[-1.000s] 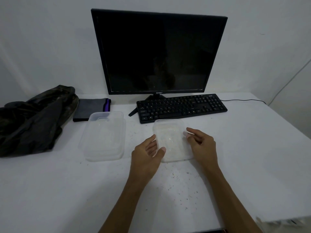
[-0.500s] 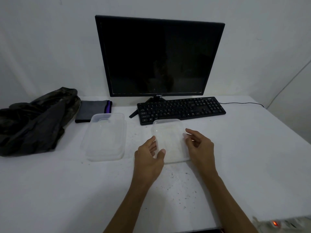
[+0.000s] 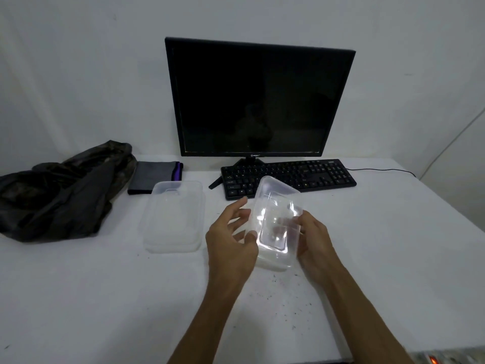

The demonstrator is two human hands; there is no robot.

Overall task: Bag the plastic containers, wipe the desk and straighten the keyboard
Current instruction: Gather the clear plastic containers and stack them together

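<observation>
Two hands lift first container for bagging

Both hands, left hand [image 3: 231,240] and right hand [image 3: 313,241], curl their grip around a clear plastic container [image 3: 275,222], tilted above the crumb-strewn bench [image 3: 105,298]. Beyond, a second container [image 3: 174,215] waits; the black bag [image 3: 60,190] lies far left, likely its next destination.

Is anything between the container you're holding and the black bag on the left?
Yes: the second clear container sits on the desk between the held container and the black bag. Lifting over it should clear.

2 clear plastic containers [image 3: 277,222] [image 3: 174,215], 1 keyboard [image 3: 288,177], 1 monitor [image 3: 258,98], 1 dark bag [image 3: 60,190], 1 folded grey cloth [image 3: 153,176], 2 hands [image 3: 229,239] [image 3: 315,237].
</observation>
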